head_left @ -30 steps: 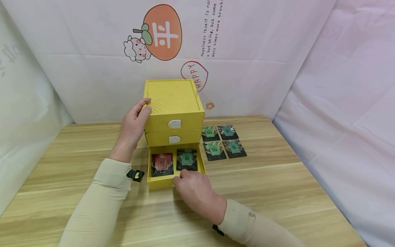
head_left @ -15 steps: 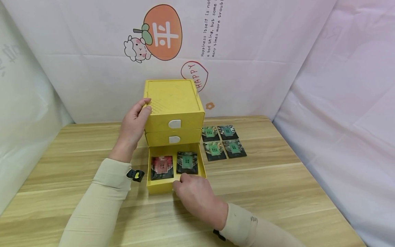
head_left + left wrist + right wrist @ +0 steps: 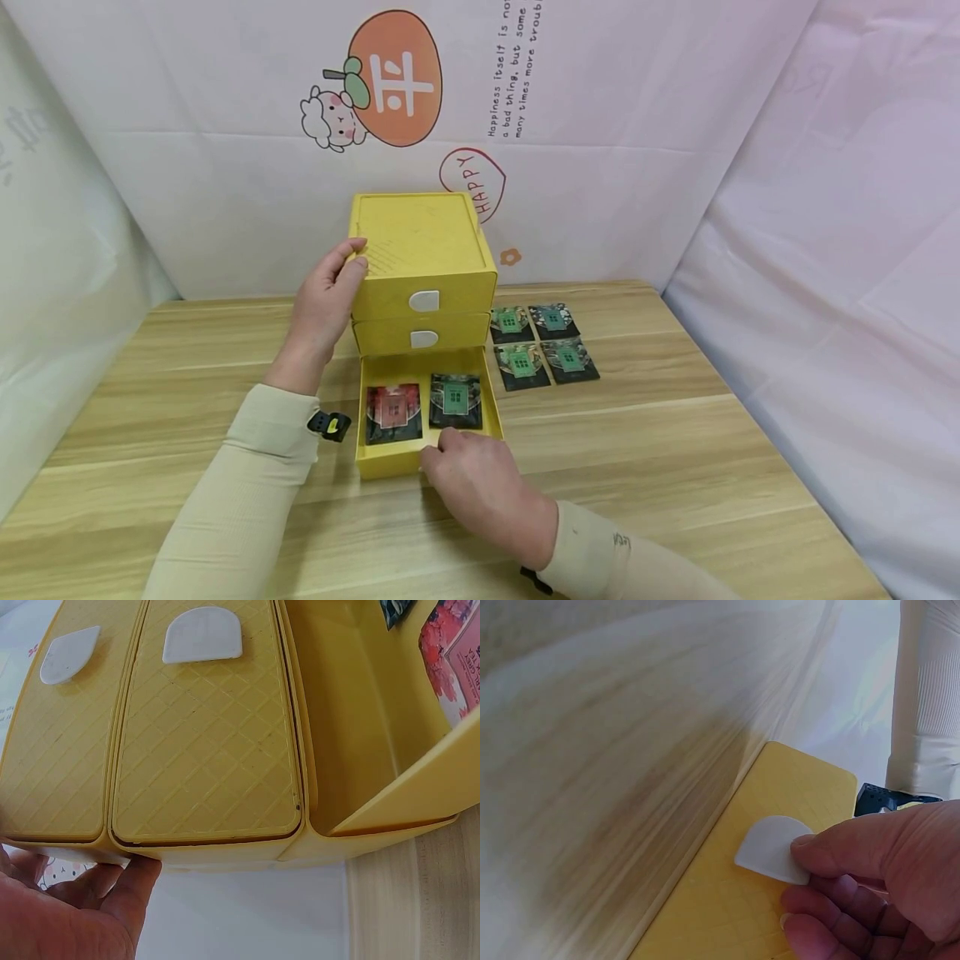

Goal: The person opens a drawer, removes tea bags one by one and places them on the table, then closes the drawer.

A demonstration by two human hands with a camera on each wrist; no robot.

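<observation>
A yellow drawer cabinet [image 3: 416, 233] stands on the wooden table with its bottom drawer [image 3: 390, 464] pulled out. Inside lie two flat sachets side by side, a red-and-black one [image 3: 393, 412] on the left and a green-and-black one [image 3: 456, 402] on the right. My left hand [image 3: 318, 312] rests against the cabinet's upper left side, fingertips over the top edge. The left wrist view shows its fingers [image 3: 133, 896] touching the side wall. With thumb and curled fingers, my right hand [image 3: 911, 877] pinches the white pull tab [image 3: 769, 847] on the bottom drawer's front.
Several more sachets [image 3: 522, 367] lie in two rows on the table [image 3: 660, 450], right of the cabinet. The upper drawer [image 3: 465, 296] and middle drawer [image 3: 465, 331] are closed. A printed white cloth [image 3: 600, 192] hangs behind, with others at both sides.
My right hand has drawn the bottom drawer a little further toward me, and the two sachets in it have come along. My left hand has stayed in place.
</observation>
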